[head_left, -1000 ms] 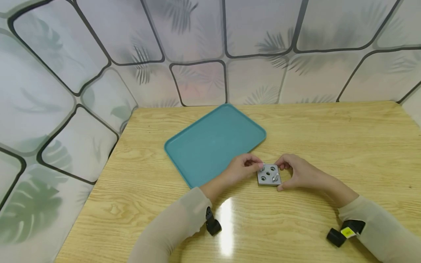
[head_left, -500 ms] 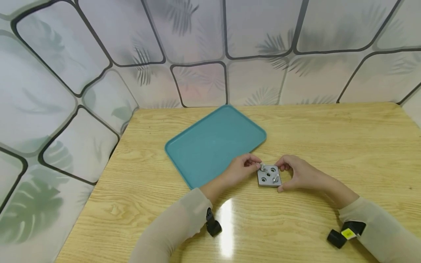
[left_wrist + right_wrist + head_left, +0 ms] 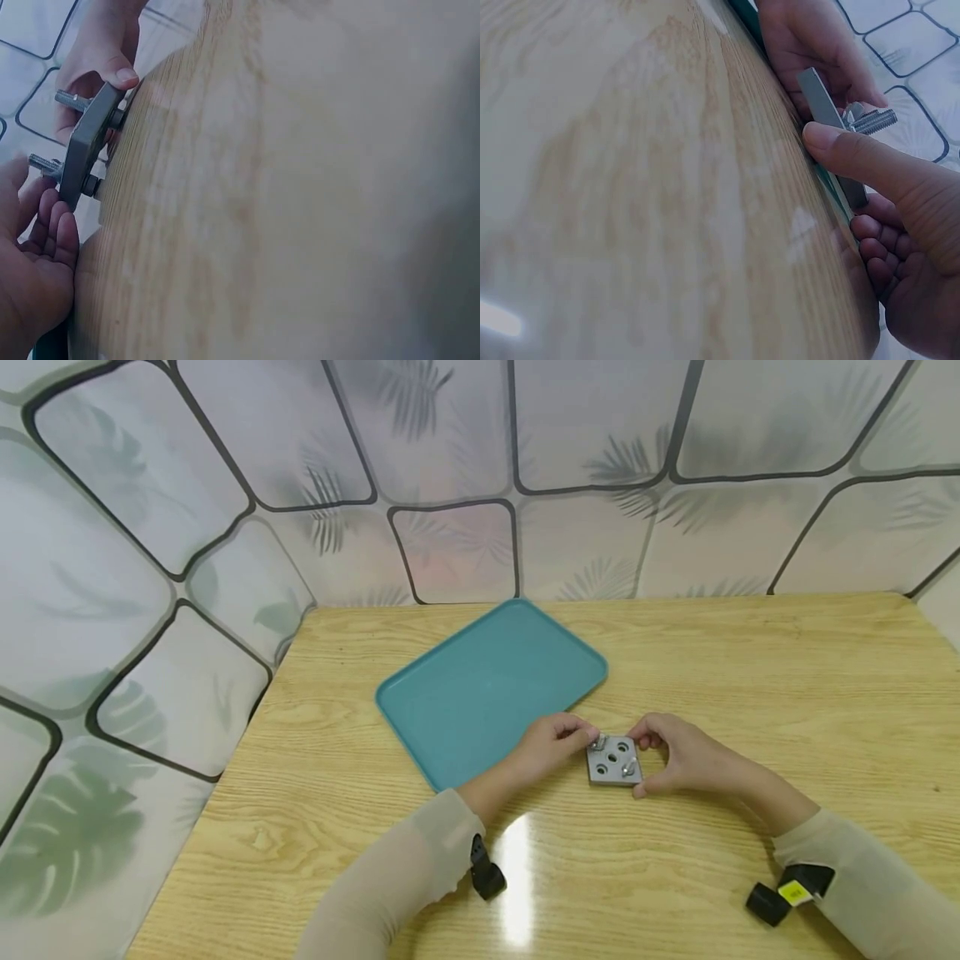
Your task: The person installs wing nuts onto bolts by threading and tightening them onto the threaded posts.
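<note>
A square grey metal plate [image 3: 612, 759] with several holes carries two threaded bolts. In the left wrist view the bolt [image 3: 73, 100] near the right hand sticks out of one face, and bolt heads [image 3: 91, 185] show on the other. My right hand [image 3: 687, 754] holds the plate by its right side, thumb at the near corner and fingers at the far one. With thumb and forefinger, my left hand [image 3: 553, 744] pinches what looks like a wing nut [image 3: 853, 112] on the far-left bolt. The fingertips partly hide that nut. A second winged nut [image 3: 628, 767] sits on the near-right bolt.
A teal tray [image 3: 487, 685] lies at an angle behind and left of the plate, under the left forearm's far side. The wooden table [image 3: 787, 693] meets a patterned wall covering [image 3: 585, 543] at the back. Both wrists wear black camera straps [image 3: 487, 872].
My left thumb and forefinger have shifted slightly at the far-left bolt, and the nut there sits at a different angle. The right hand and the plate stay nearly still.
</note>
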### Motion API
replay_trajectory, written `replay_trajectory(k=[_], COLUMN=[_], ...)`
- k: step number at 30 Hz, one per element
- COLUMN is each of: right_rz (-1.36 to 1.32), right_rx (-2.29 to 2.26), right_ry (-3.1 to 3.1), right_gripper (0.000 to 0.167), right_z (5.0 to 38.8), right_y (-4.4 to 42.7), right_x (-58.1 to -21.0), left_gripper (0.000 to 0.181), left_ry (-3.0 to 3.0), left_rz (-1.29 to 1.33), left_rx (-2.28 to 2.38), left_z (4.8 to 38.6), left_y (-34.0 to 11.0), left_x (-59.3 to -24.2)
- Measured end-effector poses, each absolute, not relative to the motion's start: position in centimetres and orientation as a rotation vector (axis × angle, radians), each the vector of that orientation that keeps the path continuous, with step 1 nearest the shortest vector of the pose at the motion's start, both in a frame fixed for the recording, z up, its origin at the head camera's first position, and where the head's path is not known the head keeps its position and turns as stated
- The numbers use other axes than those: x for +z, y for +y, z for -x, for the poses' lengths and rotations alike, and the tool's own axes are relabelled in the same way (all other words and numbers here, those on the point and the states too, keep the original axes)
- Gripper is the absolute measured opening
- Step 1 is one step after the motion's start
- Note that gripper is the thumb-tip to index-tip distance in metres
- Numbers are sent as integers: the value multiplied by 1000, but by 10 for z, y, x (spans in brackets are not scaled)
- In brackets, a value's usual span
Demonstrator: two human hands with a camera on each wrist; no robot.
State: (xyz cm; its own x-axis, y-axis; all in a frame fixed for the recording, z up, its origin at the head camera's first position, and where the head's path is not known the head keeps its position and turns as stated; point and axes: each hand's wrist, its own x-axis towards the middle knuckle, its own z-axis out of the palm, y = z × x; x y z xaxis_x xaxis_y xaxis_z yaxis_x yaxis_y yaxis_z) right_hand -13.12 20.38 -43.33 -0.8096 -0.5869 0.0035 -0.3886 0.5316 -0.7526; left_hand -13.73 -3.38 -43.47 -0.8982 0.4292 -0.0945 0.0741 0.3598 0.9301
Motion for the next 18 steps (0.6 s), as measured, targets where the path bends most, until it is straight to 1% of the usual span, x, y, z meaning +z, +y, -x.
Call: replay_trajectory(k=[8, 18], right_rz=[830, 830], right_rx=[-1150, -1133], right_ry=[2519, 2532], right_gripper=[60, 60], right_z=[132, 132], right_y=[204, 204], right_x=[-434, -434], left_gripper=[20, 11], left_ry=[2274, 2316], left_rz=[-476, -384], left_rx=[1572, 1613], left_z=[137, 137], left_y=[-33, -32], left_x=[-435, -436])
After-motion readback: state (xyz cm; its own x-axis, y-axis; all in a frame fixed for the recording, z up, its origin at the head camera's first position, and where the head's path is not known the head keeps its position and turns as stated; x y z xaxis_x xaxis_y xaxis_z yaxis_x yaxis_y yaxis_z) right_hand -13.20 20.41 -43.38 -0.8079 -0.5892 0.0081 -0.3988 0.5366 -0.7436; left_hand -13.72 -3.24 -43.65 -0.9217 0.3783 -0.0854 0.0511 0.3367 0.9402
